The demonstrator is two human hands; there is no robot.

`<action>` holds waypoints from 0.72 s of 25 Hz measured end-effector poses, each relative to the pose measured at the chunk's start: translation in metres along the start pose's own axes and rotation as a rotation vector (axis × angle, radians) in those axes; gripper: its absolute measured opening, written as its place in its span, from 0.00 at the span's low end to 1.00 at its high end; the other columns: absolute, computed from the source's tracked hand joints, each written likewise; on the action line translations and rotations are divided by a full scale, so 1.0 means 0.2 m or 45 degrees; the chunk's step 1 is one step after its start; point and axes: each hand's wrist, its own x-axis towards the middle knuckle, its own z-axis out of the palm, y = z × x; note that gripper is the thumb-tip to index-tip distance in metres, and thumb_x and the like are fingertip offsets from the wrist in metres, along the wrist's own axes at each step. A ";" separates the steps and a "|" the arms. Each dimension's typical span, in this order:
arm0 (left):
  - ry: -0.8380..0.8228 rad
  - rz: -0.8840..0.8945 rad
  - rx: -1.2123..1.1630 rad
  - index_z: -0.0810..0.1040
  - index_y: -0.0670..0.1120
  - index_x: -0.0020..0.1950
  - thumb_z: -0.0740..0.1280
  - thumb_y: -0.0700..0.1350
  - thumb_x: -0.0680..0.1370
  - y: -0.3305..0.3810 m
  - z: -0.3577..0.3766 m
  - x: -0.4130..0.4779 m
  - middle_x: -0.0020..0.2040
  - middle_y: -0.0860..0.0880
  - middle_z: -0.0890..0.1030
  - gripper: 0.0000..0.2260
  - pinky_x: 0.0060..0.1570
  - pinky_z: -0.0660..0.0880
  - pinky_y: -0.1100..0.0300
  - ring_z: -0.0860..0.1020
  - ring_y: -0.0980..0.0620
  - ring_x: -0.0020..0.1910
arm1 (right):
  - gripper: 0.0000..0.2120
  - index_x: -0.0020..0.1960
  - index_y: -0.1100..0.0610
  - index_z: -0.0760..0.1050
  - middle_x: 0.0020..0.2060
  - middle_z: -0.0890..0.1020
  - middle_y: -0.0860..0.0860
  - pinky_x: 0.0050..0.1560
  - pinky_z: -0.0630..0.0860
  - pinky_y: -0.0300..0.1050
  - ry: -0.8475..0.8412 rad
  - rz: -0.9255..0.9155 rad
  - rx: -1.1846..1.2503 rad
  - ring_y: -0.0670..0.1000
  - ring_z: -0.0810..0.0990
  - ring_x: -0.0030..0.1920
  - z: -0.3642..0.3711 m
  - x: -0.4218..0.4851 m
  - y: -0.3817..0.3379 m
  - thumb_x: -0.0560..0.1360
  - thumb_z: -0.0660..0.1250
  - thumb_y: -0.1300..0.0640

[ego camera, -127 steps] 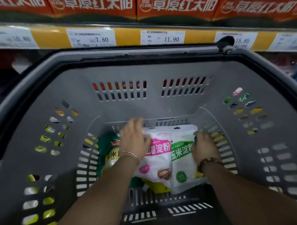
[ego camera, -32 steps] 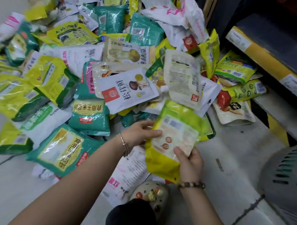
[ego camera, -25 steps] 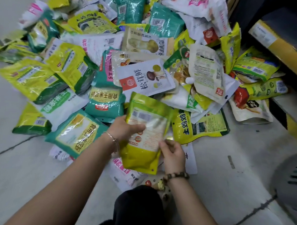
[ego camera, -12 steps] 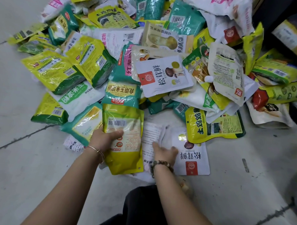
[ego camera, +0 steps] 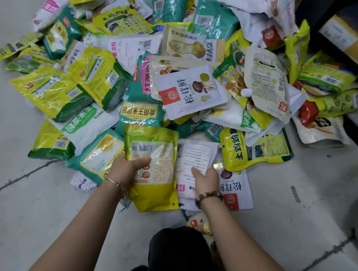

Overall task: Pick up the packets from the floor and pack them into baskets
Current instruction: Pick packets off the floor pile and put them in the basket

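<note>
Grey floor (ego camera: 292, 230), lower half of the frame: smooth and bare, so a dropped packet would likely slide. No basket can be plainly made out in this view, so each packet must be carried out of frame to be packed.

Heap of packets (ego camera: 107, 82), upper two thirds of the frame: glossy pouches overlapping loosely. Pulling one from the near edge may drag or tip its neighbours.

Yellow packet (ego camera: 151, 195), lower centre: raised off the floor, its printed back facing the camera. The slick film and slack lower half suggest it could slip or fold if it alone is held while the other hand works.

White packet (ego camera: 195, 154), just right of the yellow one: its near part lies over the mushroom packet (ego camera: 238, 191). Lifting it could carry that packet along, or crease the thin film.

Left hand (ego camera: 128, 170): grip closed on the yellow packet's left edge, thumb across its face. A one-edge hold gives little control.

Right hand (ego camera: 206, 180): thumb on the white packet's face, fingers curled round its right edge; the grip appears closed on it, though shallow, and may come away with nothing.
</note>
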 end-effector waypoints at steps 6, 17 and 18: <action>-0.251 0.091 -0.034 0.79 0.42 0.49 0.68 0.34 0.73 0.20 0.26 -0.06 0.33 0.48 0.84 0.06 0.26 0.77 0.62 0.82 0.51 0.29 | 0.10 0.55 0.62 0.73 0.46 0.80 0.55 0.34 0.75 0.34 0.308 -0.212 0.293 0.52 0.78 0.41 -0.45 0.00 -0.18 0.74 0.65 0.69; -0.521 0.333 -0.055 0.78 0.41 0.49 0.66 0.34 0.74 0.74 0.53 -0.69 0.36 0.45 0.84 0.06 0.28 0.78 0.60 0.82 0.50 0.30 | 0.04 0.48 0.55 0.78 0.38 0.81 0.44 0.39 0.74 0.32 0.631 -0.804 0.439 0.33 0.76 0.36 -1.01 -0.52 -0.68 0.77 0.65 0.61; -0.544 0.386 -0.047 0.78 0.40 0.49 0.65 0.34 0.74 0.80 0.55 -0.76 0.34 0.46 0.84 0.06 0.27 0.78 0.61 0.82 0.50 0.29 | 0.05 0.47 0.53 0.78 0.39 0.81 0.44 0.40 0.74 0.32 0.664 -0.843 0.451 0.34 0.77 0.37 -1.06 -0.58 -0.72 0.77 0.65 0.61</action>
